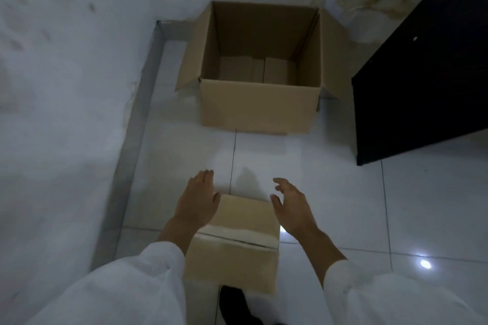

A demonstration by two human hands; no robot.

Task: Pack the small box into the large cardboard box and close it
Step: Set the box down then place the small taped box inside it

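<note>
The small box (237, 243), a closed brown carton with a taped seam across its top, stands on the white tiled floor near the bottom centre. My left hand (196, 199) hovers at its left side with fingers apart, and my right hand (291, 208) hovers at its right side, also spread. Neither hand grips the carton. Farther off, by the wall, the large cardboard box (260, 108) stands open with its flaps folded outward. Some small brown boxes (253, 68) lie at its bottom.
A white wall (66, 87) with a grey skirting runs along the left and behind the large box. A black panel of furniture (422, 74) stands to the right of it. A dark shoe (235, 303) shows below the small box.
</note>
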